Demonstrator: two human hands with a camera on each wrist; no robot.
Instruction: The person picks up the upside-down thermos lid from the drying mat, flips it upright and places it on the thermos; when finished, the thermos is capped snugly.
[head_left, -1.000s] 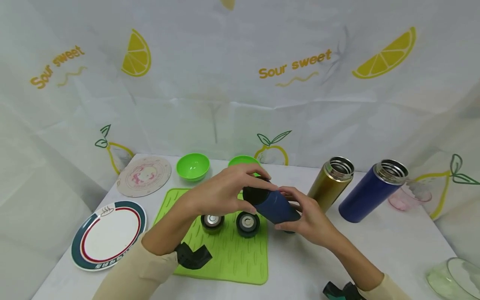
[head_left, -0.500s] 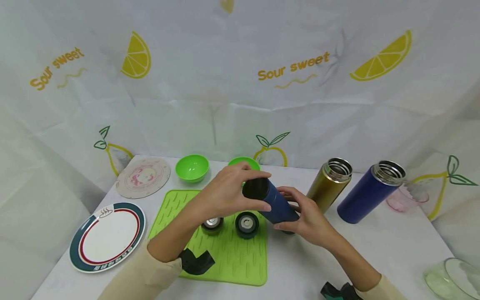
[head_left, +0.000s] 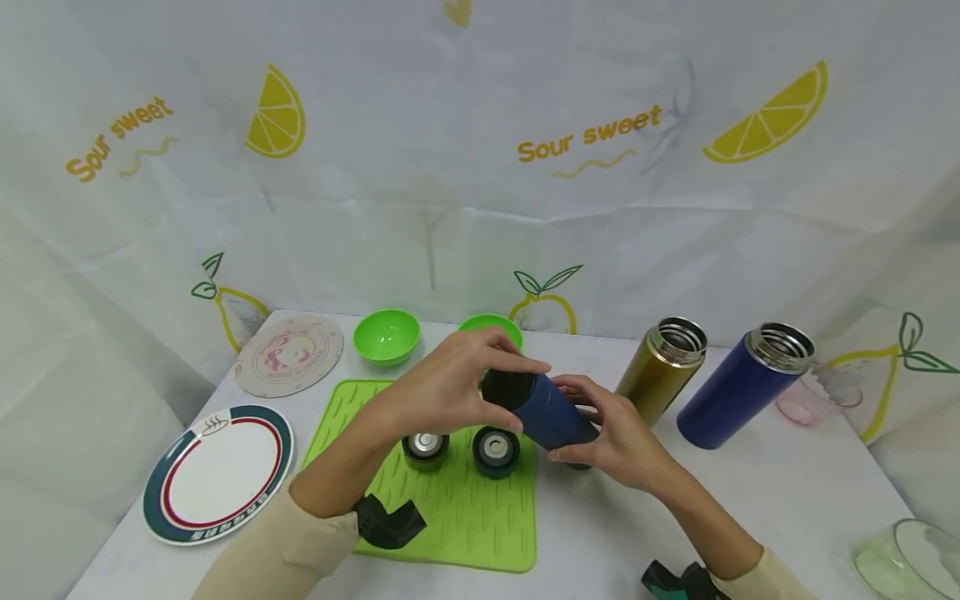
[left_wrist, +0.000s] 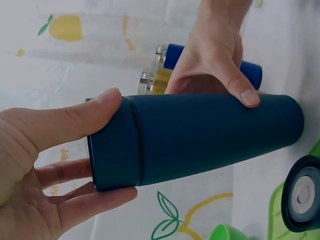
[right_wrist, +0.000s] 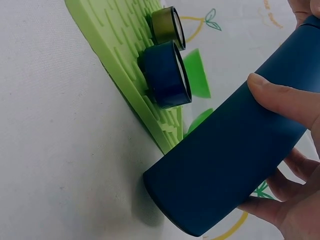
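Dark blue thermos flask (head_left: 553,414), tilted at frame centre above the green silicone mat (head_left: 450,500): right hand (head_left: 615,433) is gripping its body, steadying it, while left hand (head_left: 450,387) is clasping its lid (left_wrist: 114,145).

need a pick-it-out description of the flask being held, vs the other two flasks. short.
Start at the green ribbed mat in the middle of the table. Just above its right edge, the dark blue flask is tilted between both hands: the left hand grips its lid end, the right hand its body. Unlike the gold flask and the blue flask standing open to the right, it has its lid on.
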